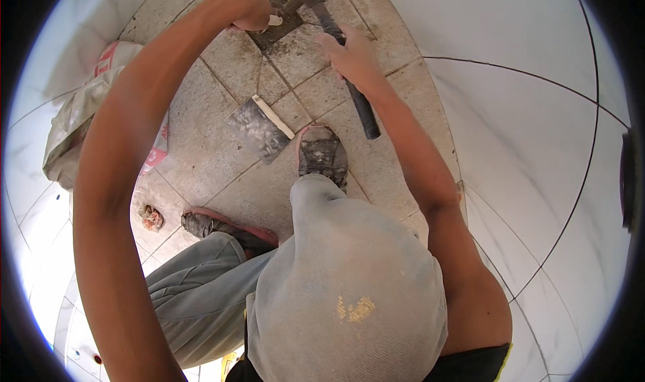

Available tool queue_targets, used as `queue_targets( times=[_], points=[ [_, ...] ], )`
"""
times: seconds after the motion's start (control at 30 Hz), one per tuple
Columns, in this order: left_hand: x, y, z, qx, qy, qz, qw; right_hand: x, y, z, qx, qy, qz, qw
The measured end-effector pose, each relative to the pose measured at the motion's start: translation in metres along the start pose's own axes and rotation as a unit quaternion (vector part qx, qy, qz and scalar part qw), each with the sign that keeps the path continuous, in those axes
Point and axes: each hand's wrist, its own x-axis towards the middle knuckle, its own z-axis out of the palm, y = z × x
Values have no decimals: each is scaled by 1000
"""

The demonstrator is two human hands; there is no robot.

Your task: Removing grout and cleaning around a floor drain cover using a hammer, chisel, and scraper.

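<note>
My left hand (250, 11) is closed at the dark square patch (275, 38) in the tiled floor. A small whitish end (275, 20) shows beside its fingers; what the hand grips is mostly hidden. In my right hand (356, 58) is a claw hammer (363, 113), held around the middle of its black handle. The hammer's metal head sits just right of my left hand, over the edge of the dark patch.
A flat grey plate with a pale strip along one edge (263, 128) lies near my shoe (322, 152). At the left wall stands a crumpled sack (67, 143). A small crumpled bundle (152, 218) rests by my other shoe (225, 229). White tiled wall (517, 140) rises at right.
</note>
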Motion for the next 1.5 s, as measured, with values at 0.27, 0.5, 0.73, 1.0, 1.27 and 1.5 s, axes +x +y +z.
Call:
queue_targets(
  times=[0.27,0.5,0.73,1.0,1.27,1.5],
  points=[
    [3,-1,-5,-10,11,35,999,3,3,-14,-15,-24,-21,999],
    [27,-60,59,-137,287,96,943,-22,5,-19,98,37,59,993],
    [12,-27,123,-205,355,81,908,-54,27,-8,68,78,100,990],
    [6,-12,149,-328,385,8,863,-35,35,-11,1,91,2,996],
    [6,-5,111,-314,378,22,871,-2,-64,-3,-107,175,-229,952],
    [14,-8,96,-216,289,32,932,35,-47,-8,-207,69,-190,957]
  ],
)
